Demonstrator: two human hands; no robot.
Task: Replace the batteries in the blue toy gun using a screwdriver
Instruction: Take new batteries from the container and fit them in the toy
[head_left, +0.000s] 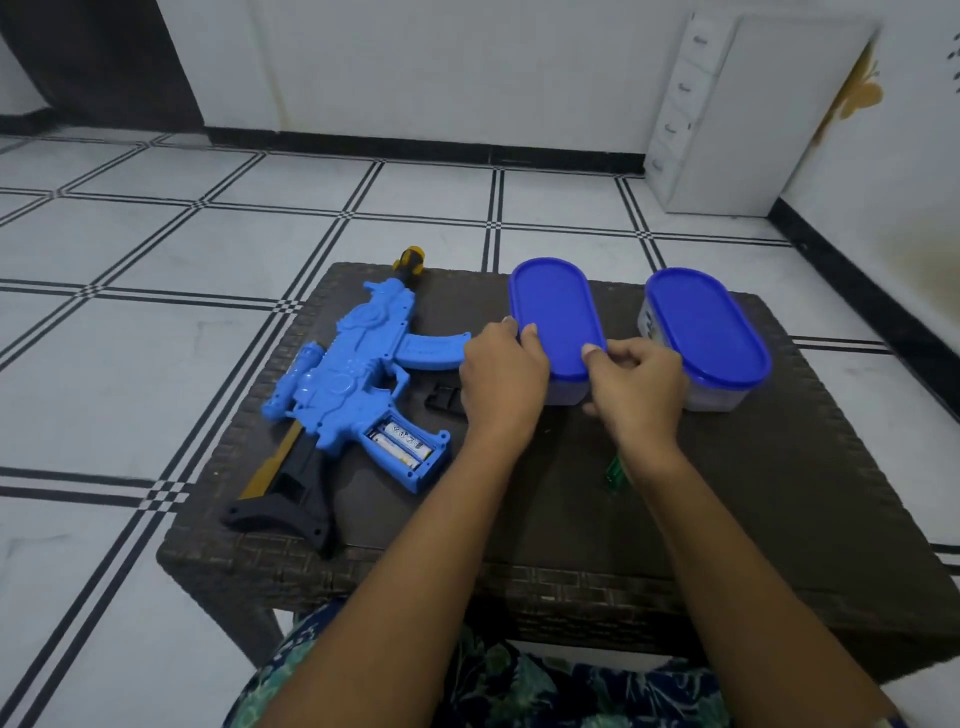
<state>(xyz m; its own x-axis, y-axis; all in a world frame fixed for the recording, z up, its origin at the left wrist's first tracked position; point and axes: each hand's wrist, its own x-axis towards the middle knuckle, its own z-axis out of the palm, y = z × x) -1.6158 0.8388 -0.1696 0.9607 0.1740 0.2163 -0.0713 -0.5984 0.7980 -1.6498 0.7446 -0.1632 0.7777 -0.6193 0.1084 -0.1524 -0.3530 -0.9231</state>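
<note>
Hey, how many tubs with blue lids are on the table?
2. The middle tub, gripped by the left hand and right hand; the right tub beside it, untouched.

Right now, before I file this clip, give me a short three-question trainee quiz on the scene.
1. True or false: on the blue toy gun, the grip compartment is open, with batteries showing.
2. The left hand and right hand both hold: A) the container beside the gun, B) the batteries, C) the gun?
3. Fill in: that container's lid is coloured ___.
Key: 1 true; 2 A; 3 blue.
</note>
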